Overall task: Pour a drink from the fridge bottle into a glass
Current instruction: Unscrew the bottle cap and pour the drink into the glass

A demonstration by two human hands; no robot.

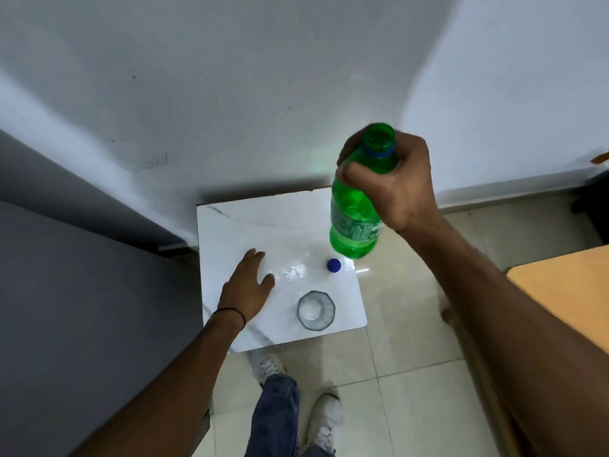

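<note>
From my head camera: my right hand (392, 183) is clenched around the upper body of the green plastic soda bottle (357, 206), held in the air above the table's far right edge. The bottle is translucent, uncapped, with a blue ring below its open mouth and a green label around its middle. Its blue cap (333, 265) lies on the white marble-look table (237, 225), at 12 o'clock from the empty faceted glass (316, 310). My left hand (247, 290) rests flat, fingers released, at 9 o'clock from the glass.
</note>
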